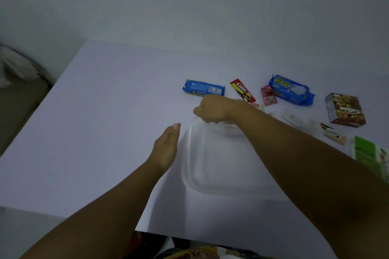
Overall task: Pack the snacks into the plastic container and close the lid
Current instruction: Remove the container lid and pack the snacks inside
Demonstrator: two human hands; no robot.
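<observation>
1. The clear plastic container (210, 166) sits on the white table (94, 132), near the front edge and right of centre. Its walls are transparent, and the table shows through its base.
2. The right hand (212, 109) reaches across the container to its far left corner. The fingers curl down over the rim at that corner and grip it. The right forearm crosses above the right side of the container.
3. The left hand (166, 147) stands edge-on just beside the left wall of the container. Its fingers are straight and together and hold nothing. Contact with the wall cannot be confirmed.
4. The snacks lie in a loose row beyond and to the right of the container, all outside it.
5. A blue Oreo pack (203, 88) lies just beyond the right hand.
6. A red and brown Oreo stick pack (242, 90) lies to its right, tilted.
7. A small pink packet (267, 95) touches a larger blue wafer pack (291, 90).
8. A brown Collon box (344, 110) stands farther right, well apart from the container.
9. A green and white packet (369, 153) lies at the right edge of the view.
10. A Choco Pie wrapper (253, 104) is partly hidden behind the right wrist.
</observation>
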